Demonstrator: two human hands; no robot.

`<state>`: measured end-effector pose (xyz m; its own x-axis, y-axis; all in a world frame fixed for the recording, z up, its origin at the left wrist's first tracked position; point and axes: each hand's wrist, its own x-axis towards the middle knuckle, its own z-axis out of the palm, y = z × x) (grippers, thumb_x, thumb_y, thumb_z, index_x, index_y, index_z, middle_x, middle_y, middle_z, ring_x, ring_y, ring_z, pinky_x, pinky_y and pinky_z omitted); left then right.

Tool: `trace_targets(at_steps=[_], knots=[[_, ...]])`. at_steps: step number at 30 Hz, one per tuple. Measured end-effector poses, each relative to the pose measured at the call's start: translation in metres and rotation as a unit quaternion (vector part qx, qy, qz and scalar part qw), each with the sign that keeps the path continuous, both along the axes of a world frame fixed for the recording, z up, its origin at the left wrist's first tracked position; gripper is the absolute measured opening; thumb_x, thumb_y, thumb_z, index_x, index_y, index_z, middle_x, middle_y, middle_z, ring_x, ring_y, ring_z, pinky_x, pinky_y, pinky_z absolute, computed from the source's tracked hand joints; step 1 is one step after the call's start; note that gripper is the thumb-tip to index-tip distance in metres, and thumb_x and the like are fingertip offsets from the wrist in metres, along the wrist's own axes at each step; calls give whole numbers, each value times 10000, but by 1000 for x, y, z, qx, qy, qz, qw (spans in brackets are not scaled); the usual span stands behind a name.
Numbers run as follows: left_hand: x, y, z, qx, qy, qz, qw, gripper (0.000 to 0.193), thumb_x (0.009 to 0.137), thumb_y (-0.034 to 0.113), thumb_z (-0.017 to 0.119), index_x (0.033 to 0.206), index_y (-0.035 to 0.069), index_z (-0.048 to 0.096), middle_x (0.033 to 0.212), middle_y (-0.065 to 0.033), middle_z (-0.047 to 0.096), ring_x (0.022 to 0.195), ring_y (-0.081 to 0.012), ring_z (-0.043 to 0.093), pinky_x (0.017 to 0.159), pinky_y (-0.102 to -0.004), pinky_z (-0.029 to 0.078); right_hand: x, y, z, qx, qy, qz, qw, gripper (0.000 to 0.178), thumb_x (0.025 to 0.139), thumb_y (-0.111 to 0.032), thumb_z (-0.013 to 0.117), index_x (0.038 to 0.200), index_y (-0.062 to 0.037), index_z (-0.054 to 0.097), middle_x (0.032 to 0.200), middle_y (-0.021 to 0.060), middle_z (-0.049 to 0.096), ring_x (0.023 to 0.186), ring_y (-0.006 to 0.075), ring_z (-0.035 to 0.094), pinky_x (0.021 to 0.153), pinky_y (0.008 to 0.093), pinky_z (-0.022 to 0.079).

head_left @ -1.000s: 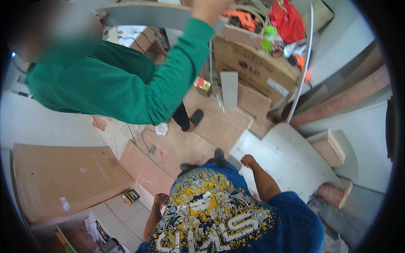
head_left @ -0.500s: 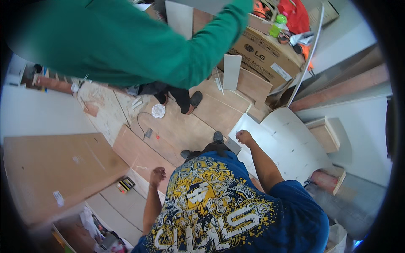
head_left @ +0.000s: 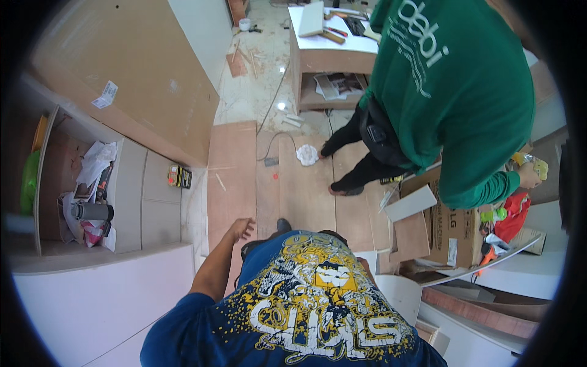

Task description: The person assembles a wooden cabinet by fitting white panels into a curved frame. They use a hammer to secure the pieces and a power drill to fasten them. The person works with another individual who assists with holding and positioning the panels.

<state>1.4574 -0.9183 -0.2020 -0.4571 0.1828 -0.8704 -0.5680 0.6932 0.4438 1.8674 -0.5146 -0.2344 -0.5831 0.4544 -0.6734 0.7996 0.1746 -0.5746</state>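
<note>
My left hand (head_left: pixel 243 229) hangs with its fingers apart and nothing in them, over the reddish-brown wooden boards (head_left: pixel 233 165) on the floor. My dark shoe (head_left: pixel 284 226) shows just right of it. Of my right hand (head_left: pixel 363 263) only a sliver of skin shows beside the blue printed shirt (head_left: pixel 306 293); its fingers are hidden. Ahead of my left hand, a crumpled white lump (head_left: pixel 307 155) lies on the boards, near a small grey box on a cord (head_left: pixel 271 162).
A person in a green sweatshirt (head_left: pixel 465 110) stands ahead right, holding something yellow (head_left: pixel 538 166). Near them are a large carton (head_left: pixel 449 226) and a light board (head_left: pixel 411 203). A tool-strewn workbench (head_left: pixel 333 55) stands beyond. Left are a large cardboard sheet (head_left: pixel 131 67) and an open cabinet (head_left: pixel 46 183) with clutter.
My view has turned left, so the cabinet and workbench now show. My right hand has gone mostly out of sight behind the shirt. The person in green now appears at the right.
</note>
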Motion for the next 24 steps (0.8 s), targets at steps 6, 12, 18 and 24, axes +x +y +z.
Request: trace_targets(at_steps=[6,12,18,24], knots=[[-31,8,38,106,4,21,994,536,976,449,438,1271,46,632,1116,-162,694,874,-281,675,755,-412,535,-157,11,37,-22,181,-56,982,542,1052,-460,404,1146,-11,695,1069,130,727,1001,252,675,898,370,513],[-81,131,106,256,99,-103,956,412,977,338,489,1155,25,688,1018,-123,711,801,-196,661,657,-320,531,-399,-11,168,-96,326,186,922,552,1072,-424,364,1312,12,604,1310,152,638,1199,255,592,1043,358,434],[-128,193,178,366,13,-40,930,372,1005,347,509,1142,39,667,1021,-103,717,849,-177,686,695,-291,540,-541,-80,248,8,372,386,844,510,1047,-406,410,1167,18,665,1175,224,673,1117,388,616,991,416,471],[-223,155,156,406,-22,25,913,396,1004,310,539,1240,2,618,1082,-131,716,907,-221,700,793,-346,559,-604,-30,166,46,352,420,835,454,997,-418,486,1104,-26,689,1076,232,683,1024,418,635,887,443,506]])
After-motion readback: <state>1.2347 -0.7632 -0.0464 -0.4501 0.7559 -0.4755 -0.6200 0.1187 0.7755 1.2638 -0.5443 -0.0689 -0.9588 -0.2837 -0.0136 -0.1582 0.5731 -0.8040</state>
